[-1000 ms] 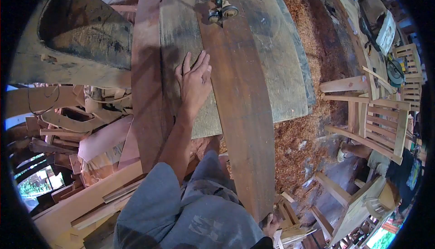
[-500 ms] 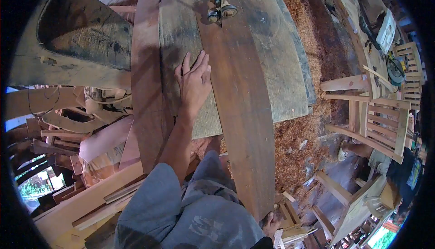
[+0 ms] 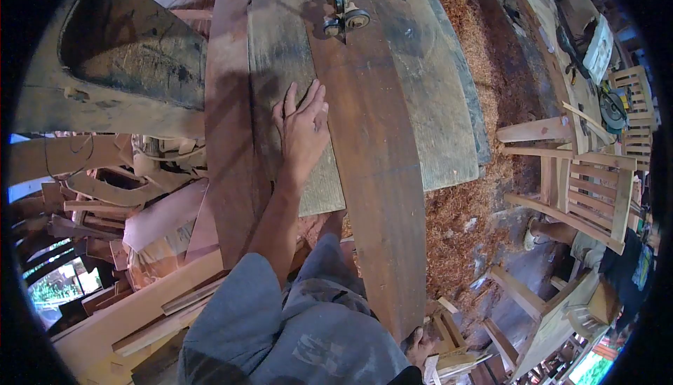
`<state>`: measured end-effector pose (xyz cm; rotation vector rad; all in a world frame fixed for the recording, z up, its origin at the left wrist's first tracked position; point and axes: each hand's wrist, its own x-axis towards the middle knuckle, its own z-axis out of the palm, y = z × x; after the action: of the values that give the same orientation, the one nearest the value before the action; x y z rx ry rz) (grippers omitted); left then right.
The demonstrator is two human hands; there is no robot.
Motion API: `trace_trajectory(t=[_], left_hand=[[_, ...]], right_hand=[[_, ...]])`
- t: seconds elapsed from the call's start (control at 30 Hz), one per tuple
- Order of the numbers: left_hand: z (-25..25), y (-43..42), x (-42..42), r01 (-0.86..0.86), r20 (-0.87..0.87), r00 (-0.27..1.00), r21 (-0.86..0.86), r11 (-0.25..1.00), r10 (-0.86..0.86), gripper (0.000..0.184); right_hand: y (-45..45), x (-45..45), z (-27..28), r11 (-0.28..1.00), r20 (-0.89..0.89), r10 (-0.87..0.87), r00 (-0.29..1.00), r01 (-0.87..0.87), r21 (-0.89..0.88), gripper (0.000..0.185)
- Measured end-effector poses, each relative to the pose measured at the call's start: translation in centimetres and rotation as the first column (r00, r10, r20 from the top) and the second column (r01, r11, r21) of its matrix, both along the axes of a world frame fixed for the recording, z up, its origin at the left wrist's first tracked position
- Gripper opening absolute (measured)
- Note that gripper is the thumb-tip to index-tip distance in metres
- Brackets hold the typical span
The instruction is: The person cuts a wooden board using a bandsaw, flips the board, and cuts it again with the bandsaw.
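A long brown board (image 3: 382, 175) lies on the worn wooden table (image 3: 449, 147) of a saw, its far end under the guide wheels (image 3: 356, 18) around the blade. My left hand (image 3: 305, 129) rests palm down on the table at the board's left edge, fingers stretched and apart, with the index side against the wood. At the board's near end, low in the view, my right hand (image 3: 420, 346) grips the corner, its thumb on the edge and its other fingers mostly hidden.
Another reddish plank (image 3: 228, 119) runs along the table's left side. Sawdust (image 3: 459, 245) covers the floor at right, near a slatted wooden chair (image 3: 589, 189). A person (image 3: 589, 248) is at the far right. Wood offcuts (image 3: 168, 210) are piled at left.
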<state>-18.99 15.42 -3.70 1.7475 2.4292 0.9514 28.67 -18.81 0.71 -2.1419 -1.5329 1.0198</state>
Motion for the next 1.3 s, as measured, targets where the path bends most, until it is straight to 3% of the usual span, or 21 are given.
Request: trace_trajectory(t=[0.27,0.37,0.53,0.77,0.83,0.97,1.03,1.17,1.23,1.3], left_hand=[[0.1,0.0,0.0,0.003,-0.010,1.000,-0.014,1.000,-0.003,0.040],[0.4,-0.1,0.1,0.007,0.003,1.000,-0.004,1.000,-0.007,0.039],[0.8,-0.1,0.3,-0.017,0.001,1.000,-0.051,0.999,0.017,0.037],[1.0,-0.2,0.3,-0.010,0.012,1.000,-0.054,0.998,0.011,0.038],[0.9,-0.1,0.3,-0.022,0.023,0.999,-0.062,0.998,0.023,0.038],[0.6,-0.2,0.1,-0.013,0.031,0.999,-0.055,0.998,0.014,0.038],[0.5,0.0,0.2,-0.008,0.005,1.000,0.010,1.000,0.008,0.039],[0.5,0.0,0.2,-0.001,-0.007,1.000,0.016,1.000,0.001,0.039],[0.6,0.0,0.3,-0.022,0.019,1.000,-0.010,1.000,0.022,0.038],[0.3,0.0,0.0,-0.016,0.016,1.000,0.000,1.000,0.016,0.038]], right_hand=[[0.8,-0.7,0.6,0.993,0.127,0.061,0.990,-0.073,0.092,0.059],[-0.8,1.1,-1.0,0.998,0.050,0.010,0.999,-0.007,-0.059,0.058],[-0.9,1.4,-1.4,0.988,-0.043,-0.058,0.997,0.051,-0.147,0.060],[-2.6,2.9,-3.3,0.994,-0.012,-0.047,0.999,0.046,-0.094,0.059],[-2.8,2.9,-3.4,0.982,-0.009,-0.051,0.999,0.049,-0.185,0.060],[-2.8,2.6,-3.8,0.972,-0.097,-0.152,0.984,0.131,-0.197,0.058],[-2.4,2.6,-3.5,0.989,0.076,0.050,0.996,-0.038,-0.142,0.056],[0.0,0.6,-1.3,0.990,0.070,0.079,0.994,-0.070,-0.125,0.054],[1.5,-0.8,0.5,0.978,0.001,0.020,1.000,-0.019,-0.208,0.053],[-0.3,0.3,-1.8,0.981,0.012,-0.009,1.000,0.011,-0.193,0.053]])
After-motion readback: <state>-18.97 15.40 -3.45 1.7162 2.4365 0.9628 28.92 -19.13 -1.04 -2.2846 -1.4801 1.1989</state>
